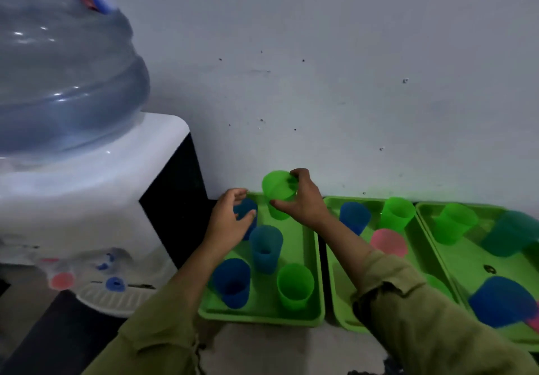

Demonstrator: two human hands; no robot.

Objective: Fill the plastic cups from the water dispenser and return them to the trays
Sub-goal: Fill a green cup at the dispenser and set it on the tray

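Note:
My right hand [303,199] grips a green cup [277,190] at the far end of the left green tray [318,287]; whether the cup rests on the tray or is lifted I cannot tell. My left hand [230,220] curls around a blue cup [246,214] at the tray's far left corner, fingers apart around its rim. On the same tray stand a teal cup [266,247], a blue cup [232,282] and a green cup [294,285]. The white water dispenser [87,205] with its big bottle [64,77] stands at the left, with red [61,280] and blue [115,284] taps.
Two more green trays lie to the right: the middle one [332,258] with blue, green and pink cups, the right one [466,263] with green, teal and blue cups. A grey wall [350,82] rises right behind the trays. The dispenser's drip grille [110,297] sits under the taps.

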